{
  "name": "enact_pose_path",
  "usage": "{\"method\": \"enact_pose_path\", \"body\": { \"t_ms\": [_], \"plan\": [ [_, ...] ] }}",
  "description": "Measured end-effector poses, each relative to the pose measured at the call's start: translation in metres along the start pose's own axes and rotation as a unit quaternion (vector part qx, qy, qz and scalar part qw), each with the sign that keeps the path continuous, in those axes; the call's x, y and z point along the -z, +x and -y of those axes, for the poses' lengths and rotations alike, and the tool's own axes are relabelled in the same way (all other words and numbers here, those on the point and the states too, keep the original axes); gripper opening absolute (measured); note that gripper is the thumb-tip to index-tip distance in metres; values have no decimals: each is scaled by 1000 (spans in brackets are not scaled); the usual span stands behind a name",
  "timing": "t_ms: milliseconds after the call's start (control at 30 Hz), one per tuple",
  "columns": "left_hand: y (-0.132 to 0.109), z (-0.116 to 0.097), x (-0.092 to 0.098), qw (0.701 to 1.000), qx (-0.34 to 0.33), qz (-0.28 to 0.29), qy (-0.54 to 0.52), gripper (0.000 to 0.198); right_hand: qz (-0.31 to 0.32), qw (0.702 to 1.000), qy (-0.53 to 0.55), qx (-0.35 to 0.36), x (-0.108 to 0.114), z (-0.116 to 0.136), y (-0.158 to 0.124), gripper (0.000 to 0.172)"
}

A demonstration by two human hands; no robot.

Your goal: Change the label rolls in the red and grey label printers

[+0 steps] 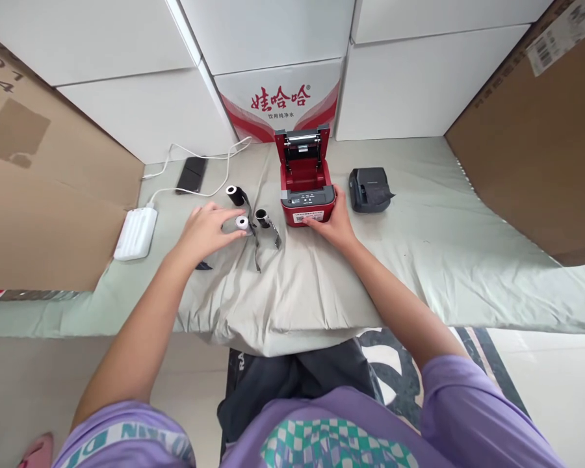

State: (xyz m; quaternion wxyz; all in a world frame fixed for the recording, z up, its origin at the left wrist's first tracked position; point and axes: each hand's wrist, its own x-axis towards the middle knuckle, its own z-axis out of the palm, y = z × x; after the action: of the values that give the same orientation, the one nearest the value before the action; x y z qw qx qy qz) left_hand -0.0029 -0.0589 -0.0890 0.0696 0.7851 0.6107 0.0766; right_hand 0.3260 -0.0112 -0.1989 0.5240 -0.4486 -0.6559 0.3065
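Observation:
A red label printer (pixel 306 207) stands on the cloth with its lid raised and its inside showing. My right hand (pixel 338 221) grips its front right corner, the thumb on the front face by a white label. To the left, my left hand (pixel 208 231) has its thumb and fingers around a small white paper roll (pixel 242 223), which still rests low at the cloth. Beside that roll are two dark rolls, one behind (pixel 234 194) and one to the right (pixel 262 218), both with loose strips trailing from them.
Right of the printer lies a black device (pixel 370 190). At the back left are a black phone (pixel 192 174) and a white power bank (pixel 136 233) with a white cable. White boxes (pixel 280 97) line the back; brown cartons stand left (pixel 53 175) and right (pixel 541 162).

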Motion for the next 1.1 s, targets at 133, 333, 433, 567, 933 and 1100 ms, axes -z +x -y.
{"method": "enact_pose_path", "body": {
  "t_ms": [133, 333, 433, 567, 933, 1100],
  "plan": [
    [4, -5, -17, 997, 20, -24, -72, 37, -2, 1000, -4, 1, 0, 0, 0, 115],
    [-7, 0, -19, 915, 84, -108, -379, 47, 1, 1000, -11, -2, 0, -1, 0, 116],
    [-11, -4, -13, 860, 118, -149, -474, 62, 0, 1000, -15, -3, 0, -1, 0, 116],
    [-8, -21, 2, 791, 110, -130, -587, 40, -2, 1000, -5, -4, 0, -1, 0, 114],
    [99, -90, 3, 884, -93, -126, -440, 42, -12, 1000, -20, 15, 0, -1, 0, 113],
    [149, -110, -4, 969, -159, -26, -186, 28, -12, 999, -30, 18, -1, -5, 0, 115]
  ]
}}
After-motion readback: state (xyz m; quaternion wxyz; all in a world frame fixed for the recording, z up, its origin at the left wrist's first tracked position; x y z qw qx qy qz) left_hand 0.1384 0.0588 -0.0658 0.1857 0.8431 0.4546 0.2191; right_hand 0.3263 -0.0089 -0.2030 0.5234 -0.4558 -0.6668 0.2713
